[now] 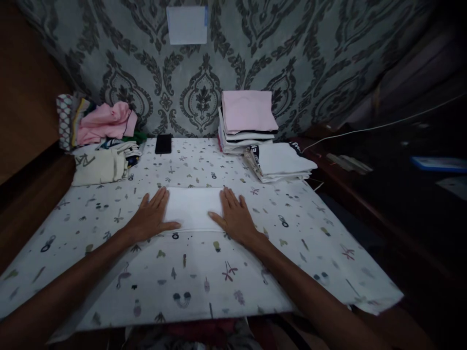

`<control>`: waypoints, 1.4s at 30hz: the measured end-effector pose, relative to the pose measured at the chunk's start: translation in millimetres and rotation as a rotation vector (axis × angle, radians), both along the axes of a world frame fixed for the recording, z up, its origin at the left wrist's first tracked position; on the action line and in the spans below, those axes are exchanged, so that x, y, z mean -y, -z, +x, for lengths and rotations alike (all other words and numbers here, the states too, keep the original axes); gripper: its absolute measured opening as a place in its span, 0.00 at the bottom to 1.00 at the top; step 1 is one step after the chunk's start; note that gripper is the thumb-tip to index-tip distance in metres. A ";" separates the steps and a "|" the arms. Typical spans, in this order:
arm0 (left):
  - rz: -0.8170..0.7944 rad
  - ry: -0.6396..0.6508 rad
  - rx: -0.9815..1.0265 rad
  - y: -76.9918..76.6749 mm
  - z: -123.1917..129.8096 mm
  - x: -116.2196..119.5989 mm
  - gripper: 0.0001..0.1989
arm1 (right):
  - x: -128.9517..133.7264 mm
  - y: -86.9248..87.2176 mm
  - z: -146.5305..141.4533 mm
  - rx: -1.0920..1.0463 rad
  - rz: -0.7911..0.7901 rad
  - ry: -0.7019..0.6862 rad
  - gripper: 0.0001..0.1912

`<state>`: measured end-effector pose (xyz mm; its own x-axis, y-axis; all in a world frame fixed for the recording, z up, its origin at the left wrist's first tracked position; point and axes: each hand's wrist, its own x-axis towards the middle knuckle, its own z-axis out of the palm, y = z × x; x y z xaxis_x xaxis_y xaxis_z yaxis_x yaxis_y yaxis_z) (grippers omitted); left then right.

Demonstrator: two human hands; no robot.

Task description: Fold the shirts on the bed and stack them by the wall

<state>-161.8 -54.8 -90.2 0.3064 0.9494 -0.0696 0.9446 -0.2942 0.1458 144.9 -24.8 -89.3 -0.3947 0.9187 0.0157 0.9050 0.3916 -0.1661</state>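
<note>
A white folded cloth (194, 208) lies flat as a neat rectangle in the middle of the table; what kind of garment it is, I cannot make out. My left hand (150, 217) rests flat along its left edge, fingers stretched forward and thumb reaching over the near left corner. Along the right edge lies my right hand (236, 214), palm down, with its thumb pointing inward on the cloth. Neither hand grips anything. The patterned white tablecloth (197, 272) shows beneath the cloth and both forearms.
At the back left sit crumpled pink clothes (105, 124) and a cream folded garment (97, 167), near a black phone (163, 144). Folded clothes topped with pink (250, 112) stand at the back right, beside white folded clothes (282, 163). A patterned wall (202, 97) rises behind.
</note>
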 end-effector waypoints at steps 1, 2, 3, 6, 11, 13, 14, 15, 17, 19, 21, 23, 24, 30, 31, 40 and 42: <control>-0.019 -0.006 -0.001 -2.0 -2.1 2.0 0.57 | 0.8 -0.2 1.7 0.001 -0.003 -0.004 0.50; -0.040 -0.012 -0.001 -4.7 -3.7 3.8 0.57 | 1.5 -0.9 3.0 0.000 -0.010 -0.009 0.50; -0.060 -0.018 0.000 -7.9 -4.1 5.3 0.57 | 2.2 -2.4 3.4 -0.003 -0.016 -0.013 0.49; -0.069 -0.052 0.014 -18.2 5.9 4.7 0.55 | 2.7 -10.9 -5.4 -0.032 0.001 -0.023 0.46; 0.048 0.069 0.069 -22.3 46.1 -15.2 0.43 | -6.2 -23.0 -47.7 -0.114 0.068 -0.225 0.33; 0.035 0.119 0.071 -17.2 50.4 -23.0 0.41 | -11.7 -20.8 -57.4 -0.113 0.023 -0.255 0.31; 0.032 0.120 0.067 -13.9 47.6 -25.6 0.41 | -14.1 -18.4 -58.2 -0.105 -0.003 -0.242 0.31; 0.037 0.106 0.060 -10.8 42.0 -27.1 0.41 | -16.2 -15.7 -56.5 -0.094 -0.023 -0.218 0.32; 0.051 0.054 0.050 -6.1 25.8 -26.9 0.40 | -19.3 -10.3 -47.6 -0.077 -0.033 -0.176 0.33; 0.044 -0.007 0.050 -4.9 9.4 -23.8 0.39 | -22.1 -6.7 -35.7 -0.073 -0.017 -0.140 0.33; 0.038 -0.065 0.067 -7.1 -1.9 -20.5 0.38 | -25.5 -5.8 -25.0 -0.075 0.004 -0.062 0.32; 0.059 -0.105 0.098 -11.4 -6.5 -20.1 0.37 | -29.7 -7.5 -17.4 -0.068 0.031 0.057 0.31; 0.079 -0.119 0.112 -14.0 -6.8 -21.5 0.36 | -31.8 -9.4 -14.7 -0.064 0.044 0.114 0.31; 0.169 -0.245 0.096 -25.8 0.3 -41.8 0.18 | -36.4 -28.9 -6.2 -0.284 -0.037 0.252 0.14; 0.175 -0.253 0.103 -25.5 0.8 -44.7 0.15 | -34.9 -31.1 -5.5 -0.323 -0.041 0.250 0.09; 0.023 -0.239 0.804 -28.0 18.8 -39.4 0.12 | -12.8 -19.6 17.9 -0.828 0.060 0.164 0.07; -0.090 -0.272 0.988 -45.1 40.8 -40.3 0.15 | -17.9 -21.4 38.4 -0.966 0.116 0.162 0.05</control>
<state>-121.0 -14.6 -45.1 0.0406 0.9989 0.0222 0.4242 -0.0373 0.9048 183.4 -6.9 -67.9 -0.0340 0.9329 0.3584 0.4449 0.3352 -0.8305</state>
